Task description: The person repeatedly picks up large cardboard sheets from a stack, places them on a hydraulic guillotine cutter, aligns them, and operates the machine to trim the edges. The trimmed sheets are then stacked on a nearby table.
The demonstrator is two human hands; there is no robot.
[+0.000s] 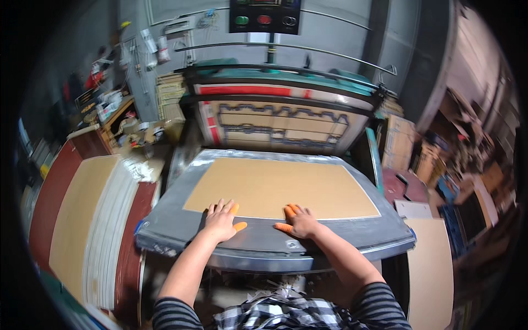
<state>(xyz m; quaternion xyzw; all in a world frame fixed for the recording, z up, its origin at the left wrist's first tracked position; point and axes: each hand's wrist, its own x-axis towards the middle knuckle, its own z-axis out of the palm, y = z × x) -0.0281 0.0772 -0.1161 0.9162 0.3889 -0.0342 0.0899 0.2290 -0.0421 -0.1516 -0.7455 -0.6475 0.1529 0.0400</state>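
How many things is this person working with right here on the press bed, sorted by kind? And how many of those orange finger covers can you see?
Bare hands: 2, the left hand and the right hand, both flat at the sheet's near edge
Brown cardboard sheet on the grey press bed: 1
Orange finger covers visible: 4, e.g. and
Total: 7

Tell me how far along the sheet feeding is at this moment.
Done: a brown cardboard sheet lies flat on the grey press bed, under the open die plate. In hand: left hand and right hand, with orange fingertip covers, press flat on the sheet's near edge. Left: a stack of sheets waits on the left.
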